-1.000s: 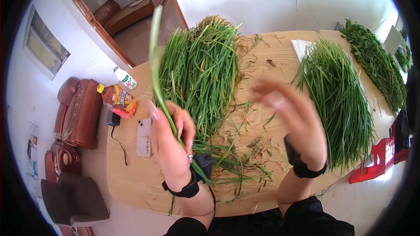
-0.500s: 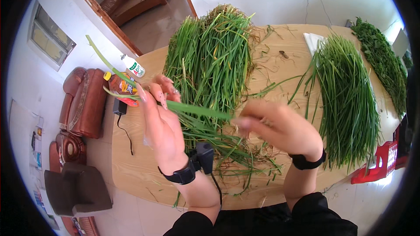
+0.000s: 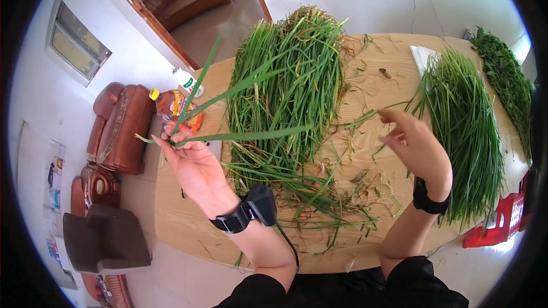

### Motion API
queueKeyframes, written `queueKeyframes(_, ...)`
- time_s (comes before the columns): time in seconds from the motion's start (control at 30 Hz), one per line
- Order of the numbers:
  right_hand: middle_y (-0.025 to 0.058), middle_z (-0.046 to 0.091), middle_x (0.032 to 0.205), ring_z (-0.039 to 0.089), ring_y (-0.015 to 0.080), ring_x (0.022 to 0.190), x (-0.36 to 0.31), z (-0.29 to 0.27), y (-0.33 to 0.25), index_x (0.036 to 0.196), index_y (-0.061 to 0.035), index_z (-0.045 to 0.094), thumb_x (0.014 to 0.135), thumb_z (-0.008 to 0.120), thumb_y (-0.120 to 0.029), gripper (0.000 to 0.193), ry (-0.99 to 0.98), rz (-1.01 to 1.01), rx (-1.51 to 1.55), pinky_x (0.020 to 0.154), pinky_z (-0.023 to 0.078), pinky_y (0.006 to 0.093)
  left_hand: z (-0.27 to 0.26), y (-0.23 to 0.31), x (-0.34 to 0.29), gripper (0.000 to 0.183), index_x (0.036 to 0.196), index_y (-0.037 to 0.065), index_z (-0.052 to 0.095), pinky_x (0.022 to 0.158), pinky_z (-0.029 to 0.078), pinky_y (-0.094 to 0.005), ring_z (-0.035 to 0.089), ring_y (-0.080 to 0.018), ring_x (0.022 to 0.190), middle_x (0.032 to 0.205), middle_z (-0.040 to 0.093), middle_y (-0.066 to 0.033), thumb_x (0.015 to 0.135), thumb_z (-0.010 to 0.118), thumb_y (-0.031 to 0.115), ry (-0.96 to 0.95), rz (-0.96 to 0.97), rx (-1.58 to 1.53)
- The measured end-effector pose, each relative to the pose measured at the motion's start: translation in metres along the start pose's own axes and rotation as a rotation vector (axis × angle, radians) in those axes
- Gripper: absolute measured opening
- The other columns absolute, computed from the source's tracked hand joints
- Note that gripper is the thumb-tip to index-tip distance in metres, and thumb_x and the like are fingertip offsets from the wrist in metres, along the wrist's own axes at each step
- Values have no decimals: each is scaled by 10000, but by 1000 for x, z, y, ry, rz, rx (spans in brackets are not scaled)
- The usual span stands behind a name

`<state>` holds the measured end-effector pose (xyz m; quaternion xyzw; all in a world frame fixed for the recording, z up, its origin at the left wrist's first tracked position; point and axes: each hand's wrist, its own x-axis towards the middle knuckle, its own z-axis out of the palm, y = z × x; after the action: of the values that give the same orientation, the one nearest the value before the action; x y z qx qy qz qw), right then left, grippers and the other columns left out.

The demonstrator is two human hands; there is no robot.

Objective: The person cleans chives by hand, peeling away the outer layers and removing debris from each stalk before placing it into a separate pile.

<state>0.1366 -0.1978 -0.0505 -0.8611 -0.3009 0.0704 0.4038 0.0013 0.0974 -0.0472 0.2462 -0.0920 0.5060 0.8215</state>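
Note:
My left hand (image 3: 197,174) is closed on a chive plant (image 3: 245,136). Its long flat green blades fan out up and to the right from my fingers, and the pale root end pokes out to their left. My right hand (image 3: 414,145), raised over the right part of the table, has curled fingers with a gap between thumb and index; nothing shows in it. Between my hands lies a large untrimmed heap of chives (image 3: 285,80), with brown, dry bits among the stalks. Loose chive leaves (image 3: 302,188) are scattered at its near end.
On the wooden table (image 3: 188,217), a neater chive bundle (image 3: 462,137) lies right, beside leafy greens (image 3: 502,80). A yellow-capped bottle (image 3: 177,108) and white bottle (image 3: 187,81) stand left. Withered scraps (image 3: 382,185) litter the middle. A red plastic stool (image 3: 499,222) is at the right edge.
My right hand has come away from the chive plant and moved right. My left hand has shifted slightly left and down with the plant, whose blades now spread apart.

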Motion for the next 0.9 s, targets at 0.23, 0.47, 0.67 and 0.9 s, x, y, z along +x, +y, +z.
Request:
queueKeyframes(0.23,231,563,1009,564,330,910,7,30,-32,1139,41,467,824,544,-269,449,-293,-66,22,775,450,372,-9,6,-1,216,1004,-28,478,637,510,-181,533,-113,734,889,534,-64,911,436,163,31,-33,-125)
queueKeyframes(0.47,191,578,971,566,315,889,-2,71,-67,1155,17,459,826,549,-341,495,-342,-436,315,740,461,350,-12,-17,1,237,1032,-5,483,765,514,-248,548,-147,829,964,551,-102,925,403,190,-116,-268,-226)
queueKeyframes(0.67,107,575,826,585,245,774,-49,35,-74,1111,27,473,775,566,-311,486,-232,-475,-143,662,457,321,37,-54,-8,308,1107,-28,454,918,437,-327,490,-246,1052,1141,496,-175,936,359,210,-67,-60,179)
queueKeyframes(0.9,54,551,788,553,201,750,-111,-5,-102,1102,-12,499,715,565,-266,468,163,-642,-37,636,414,306,203,-210,-51,706,1292,-92,193,971,369,-398,304,-372,1224,1356,232,-249,862,475,392,-663,-1250,33)
